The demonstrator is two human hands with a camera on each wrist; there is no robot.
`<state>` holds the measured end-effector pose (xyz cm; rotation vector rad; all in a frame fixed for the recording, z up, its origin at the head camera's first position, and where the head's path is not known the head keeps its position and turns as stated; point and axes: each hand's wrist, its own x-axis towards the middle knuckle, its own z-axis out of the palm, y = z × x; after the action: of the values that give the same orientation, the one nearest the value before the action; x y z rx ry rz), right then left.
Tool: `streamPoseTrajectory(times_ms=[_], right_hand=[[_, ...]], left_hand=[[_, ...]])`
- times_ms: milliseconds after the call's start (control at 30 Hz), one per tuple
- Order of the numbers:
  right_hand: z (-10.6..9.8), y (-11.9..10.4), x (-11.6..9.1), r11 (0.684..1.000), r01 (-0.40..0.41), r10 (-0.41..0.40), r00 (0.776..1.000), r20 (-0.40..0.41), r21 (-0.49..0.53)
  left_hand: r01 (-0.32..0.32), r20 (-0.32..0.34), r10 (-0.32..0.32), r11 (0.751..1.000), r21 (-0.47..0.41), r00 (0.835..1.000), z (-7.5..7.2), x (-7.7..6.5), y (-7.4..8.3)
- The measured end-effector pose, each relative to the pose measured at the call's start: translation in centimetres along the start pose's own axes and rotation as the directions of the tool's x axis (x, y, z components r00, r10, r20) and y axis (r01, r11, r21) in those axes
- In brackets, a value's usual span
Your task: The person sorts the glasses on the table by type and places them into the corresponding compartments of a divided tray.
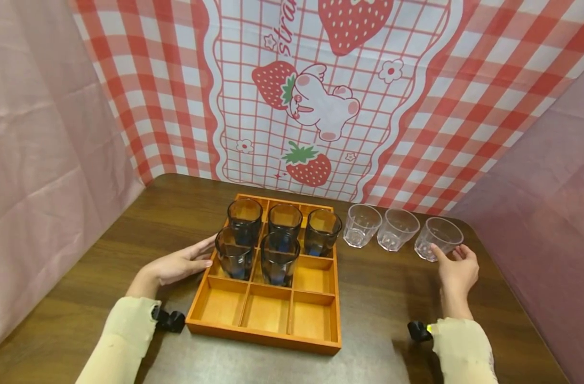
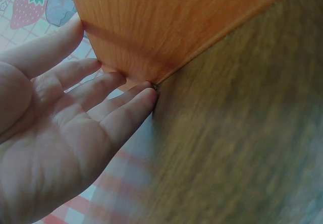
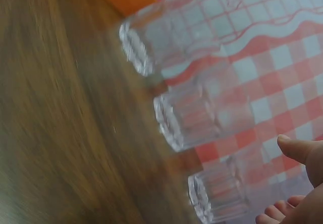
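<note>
My left hand (image 1: 183,261) rests its fingertips against the left side of a wooden compartment tray (image 1: 268,336). Its fingers (image 2: 123,113) are nearly straight along the orange-brown wall, close to the tabletop. Several dark tinted glasses (image 1: 279,261) stand upright in the tray's far and middle compartments. On the right, my right hand (image 1: 458,272) is at the rightmost clear glass (image 1: 438,234), thumb on the near side and fingers by its right side. In the right wrist view, the thumb (image 3: 295,148) and fingers are spread apart beside that glass's rim.
Two more clear glasses, a middle one (image 1: 397,229) and a left one (image 1: 362,226), stand in a row between the tray and the right hand. A strawberry-print checked cloth (image 1: 296,106) hangs behind the brown table (image 1: 378,320). Pink fabric (image 1: 47,133) hangs at both sides.
</note>
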<state>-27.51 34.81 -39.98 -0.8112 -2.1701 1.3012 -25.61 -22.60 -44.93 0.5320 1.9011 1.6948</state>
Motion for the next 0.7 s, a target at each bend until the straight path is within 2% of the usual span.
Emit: streamPoseTrajectory(times_ms=[267, 700], right_hand=[[0.2, 0.5, 2.1, 0.994, 0.048, -0.047, 0.999, 0.018, -0.093], [1.6, 1.0, 3.9, 0.997, 0.026, -0.022, 0.999, 0.047, -0.079]], left_hand=[[0.004, 0.002, -0.004, 1.0, 0.013, 1.0, -0.1, 0.0, -0.1], [0.014, 0.002, -0.014, 1.0, 0.011, 1.0, -0.3, 0.0, -0.2]])
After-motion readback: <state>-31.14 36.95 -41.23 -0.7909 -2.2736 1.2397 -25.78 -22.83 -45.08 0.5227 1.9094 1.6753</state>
